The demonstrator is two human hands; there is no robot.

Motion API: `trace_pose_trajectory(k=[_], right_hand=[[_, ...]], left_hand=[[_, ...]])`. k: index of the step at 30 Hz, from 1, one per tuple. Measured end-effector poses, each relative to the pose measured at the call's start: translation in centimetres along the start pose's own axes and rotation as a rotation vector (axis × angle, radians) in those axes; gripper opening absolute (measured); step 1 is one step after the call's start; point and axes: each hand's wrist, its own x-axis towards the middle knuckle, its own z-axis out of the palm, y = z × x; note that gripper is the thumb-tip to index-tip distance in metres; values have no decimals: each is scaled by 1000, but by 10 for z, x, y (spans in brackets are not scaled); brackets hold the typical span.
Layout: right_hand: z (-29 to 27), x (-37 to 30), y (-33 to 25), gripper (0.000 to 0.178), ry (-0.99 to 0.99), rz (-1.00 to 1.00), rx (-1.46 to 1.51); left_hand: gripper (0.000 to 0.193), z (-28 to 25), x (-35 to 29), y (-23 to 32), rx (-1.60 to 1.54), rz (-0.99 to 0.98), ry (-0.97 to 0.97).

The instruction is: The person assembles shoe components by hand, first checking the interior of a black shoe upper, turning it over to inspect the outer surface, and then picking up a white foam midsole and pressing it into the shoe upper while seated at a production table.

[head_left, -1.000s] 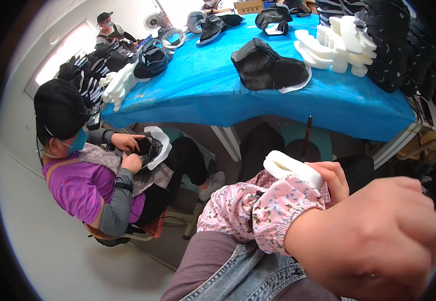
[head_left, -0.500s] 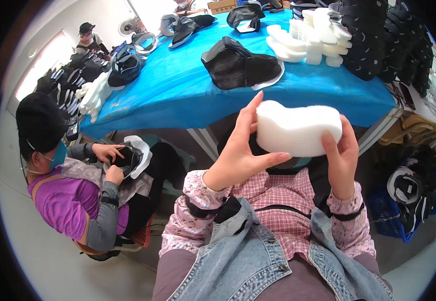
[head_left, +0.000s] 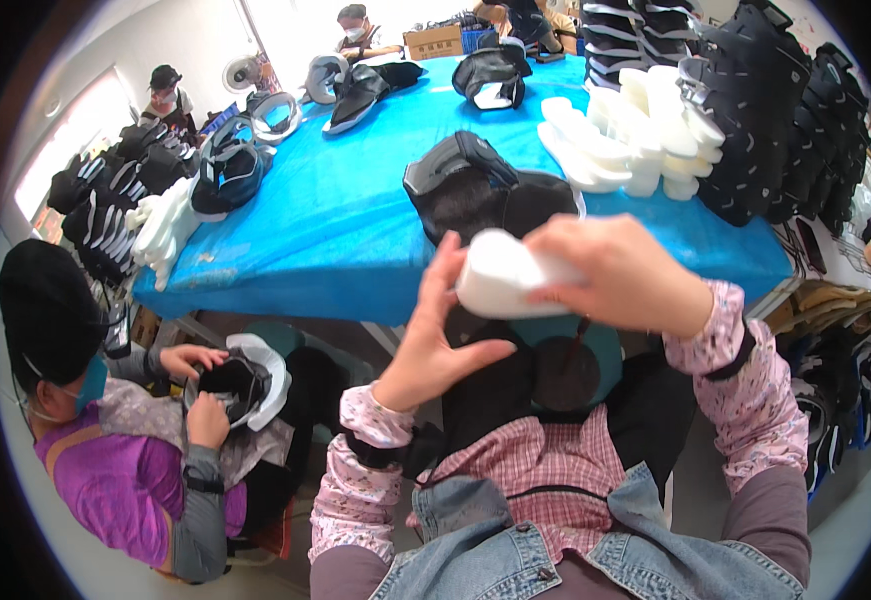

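Observation:
A smooth white foam block (head_left: 490, 280) with a curved, waisted shape is in front of me, tilted so that one end faces me. My right hand (head_left: 620, 275) grips it from the right, thumb below and fingers over the top, slightly blurred. At the block's left end, my left hand (head_left: 430, 335) has its fingers spread and thumb stretched out; I cannot tell whether the fingertips touch the foam. Just beyond my hands, a black sewn cover (head_left: 465, 190) with a pale edge lies on the blue-covered table (head_left: 345, 230).
Piled white foam pieces (head_left: 635, 135) stand at the table's right, beside tall stacks of black covers (head_left: 745, 120). More foam (head_left: 165, 225) lies at its left edge. A seated co-worker (head_left: 125, 460) at my left handles a black piece with a white rim (head_left: 255, 380). A fan (head_left: 242, 74) stands behind.
The foam block has turned end-on and moved slightly left. My right hand has swung over its top; my left hand has loosened and lowered. The view has shifted, too.

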Motion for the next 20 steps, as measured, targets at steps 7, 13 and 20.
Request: trace_pose_trajectory(k=[7, 13, 20], right_hand=[[18, 157, 50, 47, 165, 207, 683], [72, 203, 109, 57, 35, 470, 740], [48, 194, 143, 68, -88, 218, -25]], left_hand=[[113, -86, 77, -130, 116, -319, 290], [107, -74, 99, -164, -255, -168, 175], [110, -73, 95, -158, -116, -242, 205]])
